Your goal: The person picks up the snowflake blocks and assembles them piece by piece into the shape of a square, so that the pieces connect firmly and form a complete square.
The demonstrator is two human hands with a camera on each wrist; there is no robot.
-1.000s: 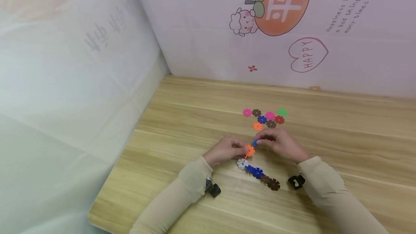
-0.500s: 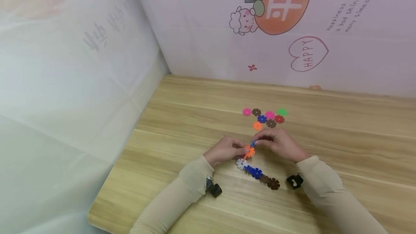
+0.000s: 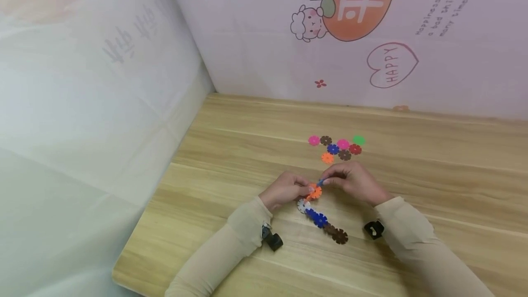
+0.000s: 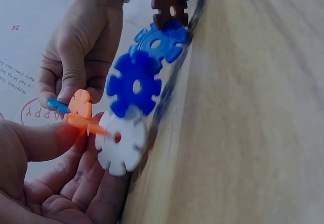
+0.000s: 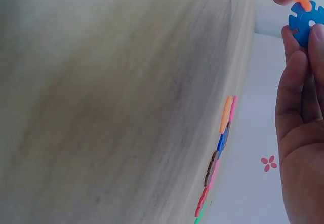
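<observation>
My left hand (image 3: pixel 286 190) pinches an orange notched plastic disc (image 3: pixel 316 192) at the near end of a chain of interlocking discs. In the left wrist view, a second orange disc (image 4: pixel 83 123) slots into a white disc (image 4: pixel 120 155). From there the chain runs on through two blue discs (image 4: pixel 119 85) to two brown discs (image 3: pixel 340 236). Between thumb and fingertips, my right hand (image 3: pixel 354 182) pinches a light blue disc (image 5: pixel 302 24). Its notched edge meets the orange disc in the right wrist view. Fingers partly cover both discs.
Beyond the hands, several loose discs lie flat on the wooden table (image 3: pixel 247 141), among them pink, green, red and orange (image 3: pixel 327 157) ones. A printed cloth (image 3: pixel 264 58) hangs along the back edge, and a pale sheet (image 3: pixel 82 150) hangs at the left.
The light blue disc has turned and come down against the orange disc. The chain's tail of white, blue and brown discs has swung slightly left. Both hands stay nearly in place.
</observation>
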